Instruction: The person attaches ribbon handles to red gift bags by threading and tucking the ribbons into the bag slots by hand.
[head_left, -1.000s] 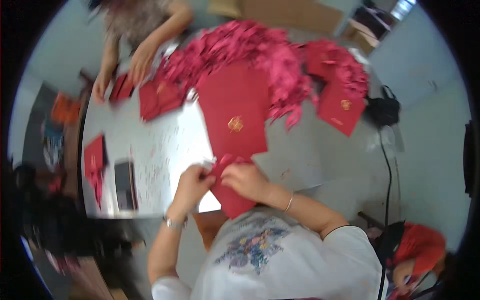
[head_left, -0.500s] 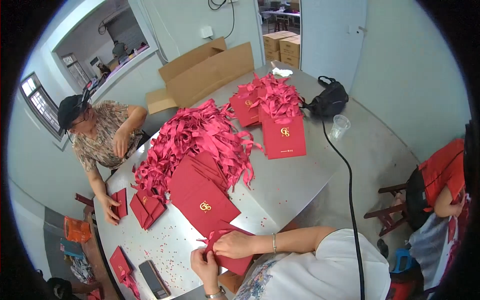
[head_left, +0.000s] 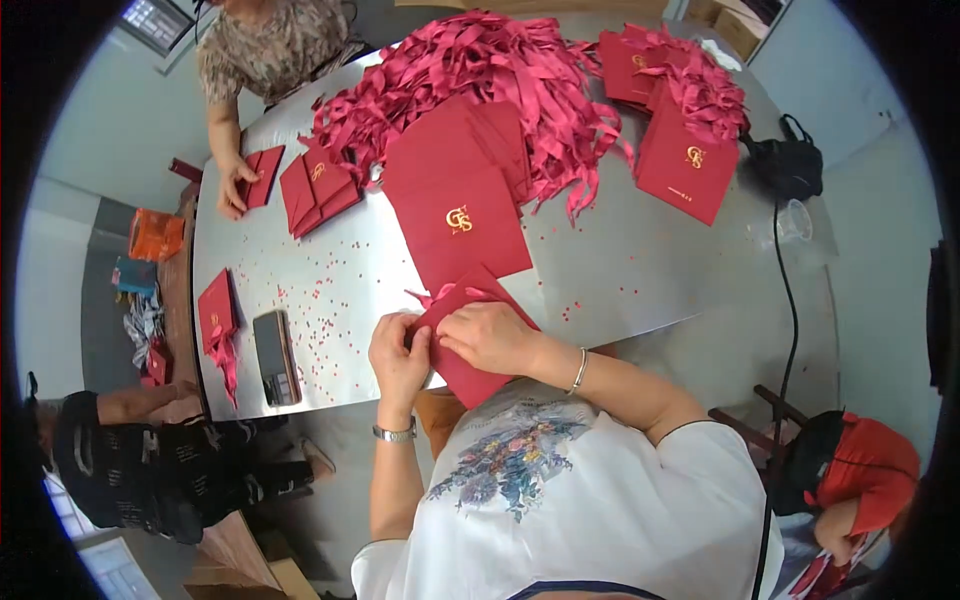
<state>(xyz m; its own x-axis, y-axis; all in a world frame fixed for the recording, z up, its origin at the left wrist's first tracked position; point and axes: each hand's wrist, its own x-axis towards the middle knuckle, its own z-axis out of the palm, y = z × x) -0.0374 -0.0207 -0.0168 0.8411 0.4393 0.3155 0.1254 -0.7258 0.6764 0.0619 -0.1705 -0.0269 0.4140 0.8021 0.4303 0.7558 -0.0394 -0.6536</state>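
At the table's near edge, a red paper bag (head_left: pixel 469 377) lies tilted between my hands, with pink ribbon (head_left: pixel 481 294) along its upper part. My left hand (head_left: pixel 398 362) pinches the bag's left edge between thumb and fingers. My right hand (head_left: pixel 488 338) lies over its middle, the fingers closed on it; the fingertips are partly hidden. Just beyond, a fanned stack of red paper bags (head_left: pixel 465 247) with gold print touches the far end of the held one. Behind that stack rises a large heap of pink ribbons (head_left: pixel 470 60).
A phone (head_left: pixel 275 357) and a red bag with ribbon (head_left: pixel 216 305) lie left on the metal table (head_left: pixel 620 250), amid red paper dots. Across it, a co-worker's hand (head_left: pixel 236 184) rests by red bags. More bags (head_left: pixel 690 160), a black pouch (head_left: pixel 787 164), and a plastic cup (head_left: pixel 797 221) stand right.
The view has tilted down and turned, so the table now sits higher in the picture. Both hands keep hold of the paper bag, with only slight finger movement.
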